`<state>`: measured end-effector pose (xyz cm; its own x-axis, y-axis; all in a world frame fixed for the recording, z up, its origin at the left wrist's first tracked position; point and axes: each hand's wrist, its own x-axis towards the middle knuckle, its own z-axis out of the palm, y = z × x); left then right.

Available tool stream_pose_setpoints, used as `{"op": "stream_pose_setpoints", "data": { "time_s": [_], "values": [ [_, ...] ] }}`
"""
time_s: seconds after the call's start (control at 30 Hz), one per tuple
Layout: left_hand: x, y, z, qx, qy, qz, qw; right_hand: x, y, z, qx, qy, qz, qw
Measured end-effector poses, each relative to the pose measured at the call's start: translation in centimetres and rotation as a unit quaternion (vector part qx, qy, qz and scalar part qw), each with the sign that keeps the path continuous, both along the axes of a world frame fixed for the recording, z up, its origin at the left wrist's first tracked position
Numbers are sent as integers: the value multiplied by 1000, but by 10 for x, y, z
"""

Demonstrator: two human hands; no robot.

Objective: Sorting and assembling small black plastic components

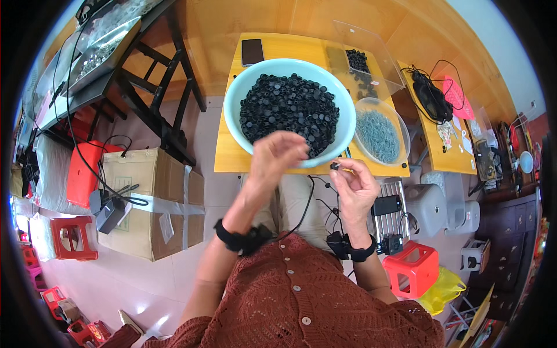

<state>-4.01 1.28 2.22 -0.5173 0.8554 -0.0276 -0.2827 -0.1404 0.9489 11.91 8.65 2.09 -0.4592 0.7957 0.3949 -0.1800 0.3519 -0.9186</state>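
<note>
Well left of the left hand point(277, 158) stood a taped cardboard box point(130, 232), and beyond that hand a dark phone point(252, 52) lay far back on the surface point(232, 152). Right of the right hand point(355, 190), nearer the body, a red stool point(419, 262) stood beside a yellow bag point(444, 292).

- A small black piece point(335, 166), just right of centre in the frame, sits pinched between the thumb and fingertips of the right hand point(356, 188); it is dark and compact, its finer shape too small to tell.
- The black caps point(290, 110), in the upper middle of the frame, lie loose in a broad heap, tipped at all angles; many show flat round faces, others hollow, ring-like ends.
- The basin point(233, 119) around them is round, wide and pale blue, standing upright on the yellow tabletop point(223, 153); the left hand point(277, 155), slightly blurred, covers part of its lower rim.
</note>
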Motion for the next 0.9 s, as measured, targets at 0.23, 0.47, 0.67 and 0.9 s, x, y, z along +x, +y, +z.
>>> {"op": "stream_pose_setpoints", "data": {
  "time_s": [0.23,0.47,0.67,0.9],
  "values": [
    [-44,62,-34,-171,589,3,790,16,10,-12,-81,17,2,997],
    [-43,89,-36,-246,662,-131,696,27,19,-29,-105,12,10,994],
    [-73,69,-35,-215,554,-21,804,34,22,-31,-110,3,1,994],
    [-48,79,-33,-290,587,-34,755,29,13,-33,-134,-1,20,991]
  ]
}}
